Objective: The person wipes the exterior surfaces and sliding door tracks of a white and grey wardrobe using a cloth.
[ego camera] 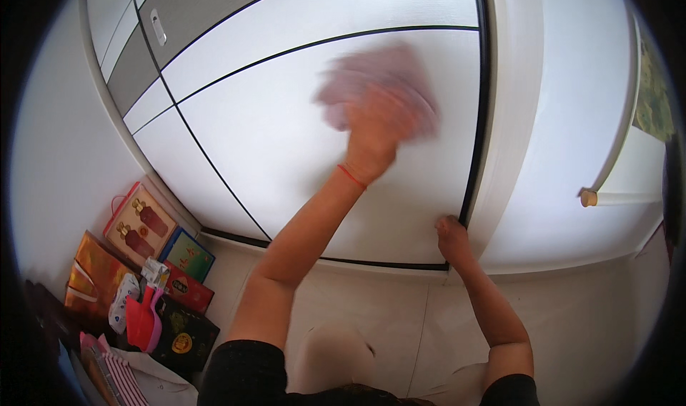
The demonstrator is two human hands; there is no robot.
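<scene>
My left hand (378, 127) presses a pinkish-mauve cloth (375, 74) against the white lower panel (257, 138) of a sliding door. Both hand and cloth are motion-blurred, and a red cord circles that wrist. Lower down, my right hand (452, 237) rests with curled fingers at the black edge trim (474, 154), near the panel's bottom right corner. No object shows in the right hand, though its inner side is partly hidden.
A recessed door pull (158, 27) sits in the grey band. At left stand gift boxes (140, 226), an orange paper bag (94, 277), a black box (185, 333) and red and pink scoops (143, 320). A hanging scroll (624, 198) is on the right wall. Pale tiles (396, 304) cover the floor.
</scene>
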